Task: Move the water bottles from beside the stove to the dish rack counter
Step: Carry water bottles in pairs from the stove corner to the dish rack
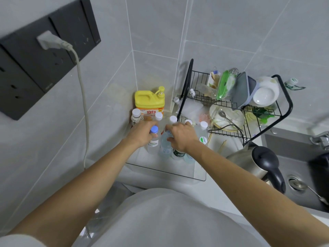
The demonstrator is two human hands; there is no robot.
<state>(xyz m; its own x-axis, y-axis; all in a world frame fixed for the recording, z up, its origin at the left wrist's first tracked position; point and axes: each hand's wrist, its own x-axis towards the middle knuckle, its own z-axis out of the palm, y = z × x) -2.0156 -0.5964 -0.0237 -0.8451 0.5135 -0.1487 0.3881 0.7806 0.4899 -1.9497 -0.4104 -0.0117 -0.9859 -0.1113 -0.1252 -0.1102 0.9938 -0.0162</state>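
Water bottles (167, 139), clear plastic, clustered upright, left hand (140, 132) gripping blue-capped bottle (153, 139), right hand (179, 135) curled over another

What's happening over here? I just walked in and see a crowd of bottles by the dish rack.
A person is setting water bottles down on the counter next to the dish rack. The left hand grips a blue-capped bottle near its neck; the right hand is closed around another clear bottle beside it. Several white-capped bottles already stand around them, in front of the yellow detergent jug. An electric kettle sits to the right, by the sink.
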